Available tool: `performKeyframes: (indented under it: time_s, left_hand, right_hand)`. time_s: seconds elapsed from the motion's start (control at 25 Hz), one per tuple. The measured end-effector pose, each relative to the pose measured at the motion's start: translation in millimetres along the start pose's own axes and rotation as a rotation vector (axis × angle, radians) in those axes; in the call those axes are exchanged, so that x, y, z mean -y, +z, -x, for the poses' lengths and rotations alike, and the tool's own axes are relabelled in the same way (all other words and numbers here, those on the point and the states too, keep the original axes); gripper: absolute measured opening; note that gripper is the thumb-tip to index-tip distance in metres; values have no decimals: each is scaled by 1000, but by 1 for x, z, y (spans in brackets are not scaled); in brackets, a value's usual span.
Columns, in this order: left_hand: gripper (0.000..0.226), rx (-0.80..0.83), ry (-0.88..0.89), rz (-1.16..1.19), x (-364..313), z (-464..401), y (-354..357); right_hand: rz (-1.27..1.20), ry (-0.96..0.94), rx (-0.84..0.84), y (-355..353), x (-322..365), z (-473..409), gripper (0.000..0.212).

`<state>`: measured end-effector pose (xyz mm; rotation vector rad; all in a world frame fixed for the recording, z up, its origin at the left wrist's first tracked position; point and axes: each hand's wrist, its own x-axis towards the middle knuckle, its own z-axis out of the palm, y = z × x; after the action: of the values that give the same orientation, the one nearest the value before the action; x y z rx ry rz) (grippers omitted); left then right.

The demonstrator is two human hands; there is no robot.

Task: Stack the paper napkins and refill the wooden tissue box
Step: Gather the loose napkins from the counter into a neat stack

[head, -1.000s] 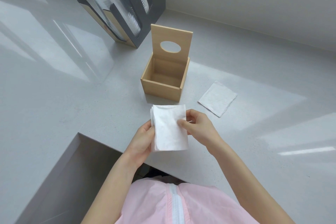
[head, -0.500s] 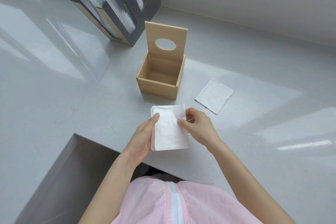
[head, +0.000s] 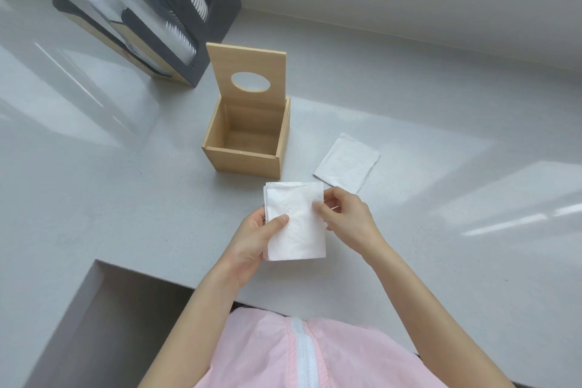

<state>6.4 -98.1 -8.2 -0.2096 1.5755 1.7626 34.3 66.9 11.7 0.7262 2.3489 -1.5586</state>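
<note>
A white stack of paper napkins [head: 299, 227] is held above the counter's near edge. My left hand [head: 255, 239] grips its left side with the thumb on top. My right hand [head: 346, 219] pinches its right edge. Just beyond the stack stands the wooden tissue box [head: 242, 159], empty inside, its lid with an oval hole standing upright at the back. One more white napkin [head: 348, 165] lies flat on the counter to the right of the box.
The grey counter [head: 441, 198] has a cut-out edge at lower left. A dark cup dispenser [head: 176, 19] with stacked cups stands at the back left. A wall runs along the back. My pink zipped top fills the bottom.
The stack stays in both hands. My left thumb has slid lower on the top napkin. The view has shifted slightly.
</note>
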Motion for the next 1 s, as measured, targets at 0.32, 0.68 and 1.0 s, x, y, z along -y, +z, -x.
performKeyframes:
  time_s: [0.32,0.68,1.0]
  left_hand:
    - [13,5,-56,-1,-17,-28,17]
    - [14,-3,-94,-4,-22,-41,19]
    - [15,19,-107,-22,-24,-40,22]
  right_hand:
    - [320,62,-261,-57,-12,-55,36]
    - [523,255,-166,-75,-3,-106,43]
    - [399,167,-227,-63,-11,-95,8]
